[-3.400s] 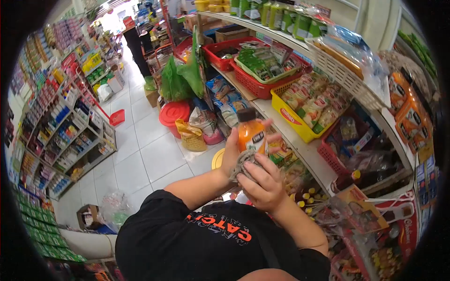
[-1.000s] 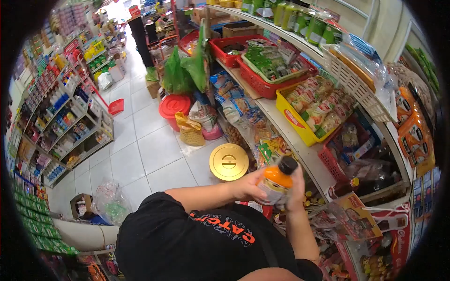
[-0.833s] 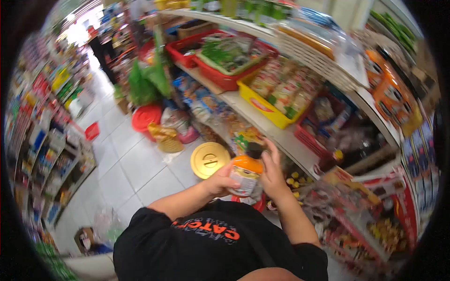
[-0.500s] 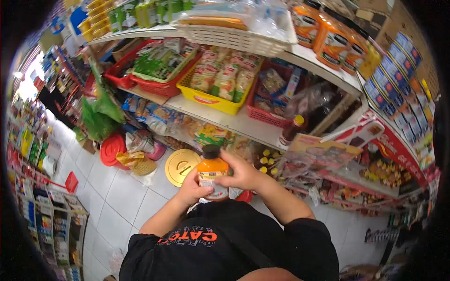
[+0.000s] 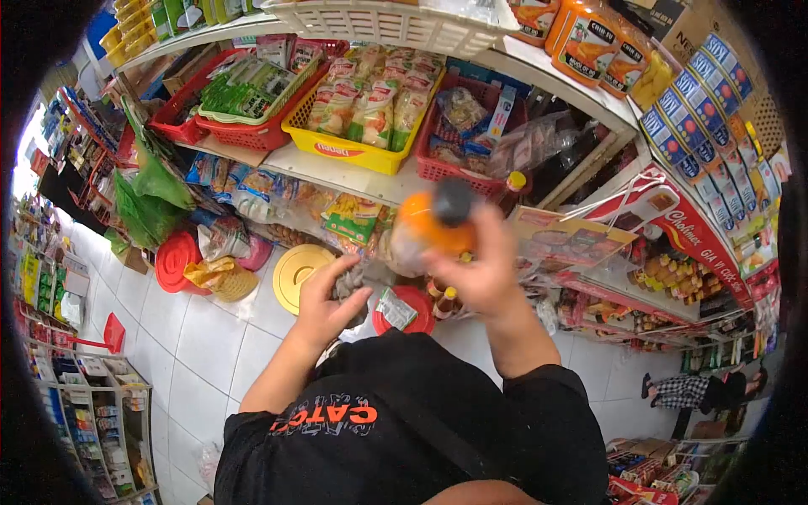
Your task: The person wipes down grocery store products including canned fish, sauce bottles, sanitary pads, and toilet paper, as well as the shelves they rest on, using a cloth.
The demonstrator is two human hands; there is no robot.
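My right hand (image 5: 484,273) grips an orange bottle (image 5: 421,223) with a black cap, tilted and blurred by motion, in front of the lower shelf. Nearer to my body, my left hand (image 5: 324,303) is curled around a crumpled grey cloth (image 5: 349,282), its thumb and fingers on either side. The left hand is apart from the bottle. Beneath the hands, a red lid (image 5: 412,296) with a packet (image 5: 396,310) on it shows near the floor. Beside it stand small dark bottles with yellow caps (image 5: 446,301).
A yellow basket (image 5: 362,153) of packets and red baskets (image 5: 442,164) sit on the middle shelf. Larger orange bottles (image 5: 589,42) and blue cans (image 5: 686,118) stand upper right. On the floor are a gold round lid (image 5: 290,282) and a red-lidded tub (image 5: 175,259). Another person (image 5: 703,389) is at far right.
The bottle, held between both hands before, has moved up and right in my right hand. My left hand has come off it, showing the grey cloth. The view has shifted slightly.
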